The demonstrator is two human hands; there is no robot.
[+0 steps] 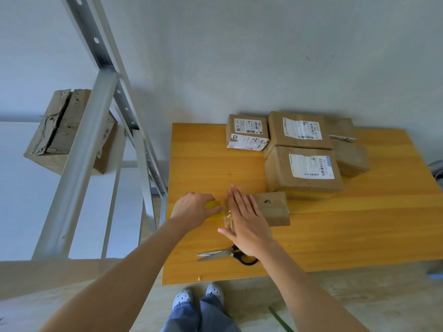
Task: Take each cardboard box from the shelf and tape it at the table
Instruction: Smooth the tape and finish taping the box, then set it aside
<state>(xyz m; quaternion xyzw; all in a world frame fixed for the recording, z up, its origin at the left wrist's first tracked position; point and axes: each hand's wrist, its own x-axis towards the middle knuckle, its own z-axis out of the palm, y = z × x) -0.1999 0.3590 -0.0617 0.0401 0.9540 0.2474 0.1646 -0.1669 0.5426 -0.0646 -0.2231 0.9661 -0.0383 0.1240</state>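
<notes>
1. Smooth orange wood-grain table (359, 224) against a pale wall; grey metal shelf (79, 164) at left.
2. Small brown cardboard box (271, 209) lies on the table's near left part, glossy clear tape wrinkled over its left end.
3. Right hand (244, 219) presses flat on it, fingers straight; left hand (194, 207) curls round a yellow tape roll (213, 204) beside it.

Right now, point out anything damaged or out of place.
The cardboard box on the shelf, far left, is torn open along its top, with ragged, shredded flaps. On the table, the back-left box has a ripped, peeling label. Nothing else stands out.
</notes>
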